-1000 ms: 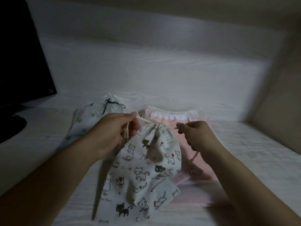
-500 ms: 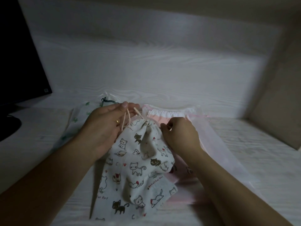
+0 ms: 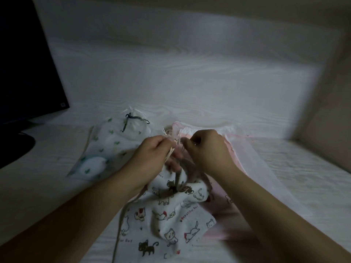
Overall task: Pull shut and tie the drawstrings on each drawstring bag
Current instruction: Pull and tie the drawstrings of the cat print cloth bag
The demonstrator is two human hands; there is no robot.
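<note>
- Tying in progress on the cat-print bag (image 3: 171, 221), nearest me, lying on the white wood-grain table (image 3: 313, 186). Soft cotton, cartoon cats in black, white and red, body crumpled, neck gathered up between the two hands.
- Left hand (image 3: 152, 158): fingers curled around the pale cream drawstrings (image 3: 171, 150), thin cord running through the fist. Firm hold, nothing slack that I can see.
- Right hand (image 3: 207, 150): fingers curled tight at the bag neck, thumb tip close to the left hand. Looks like it pinches cord, but the cord itself is hidden under the fingers, so I can't confirm what it holds.
- Judgement: neck reads as pulled shut; knot not visibly finished. Mid-tie.
- Pink bag (image 3: 243, 168), under and just behind the right hand: thin, semi-sheer fabric with a pale pink trim, lying flat, mouth wide and ungathered. Judgement: not started, still to do.
- Green-print bag (image 3: 114, 145), back left: white translucent material with small green motifs, something round showing through its lower part. Neck cinched, dark green cord (image 3: 131, 120) knotted at the top. Judgement: done.
- So roughly one of three done, one in hand, one left.
- Farthest left: dark monitor (image 3: 24, 63), its base on the table.
</note>
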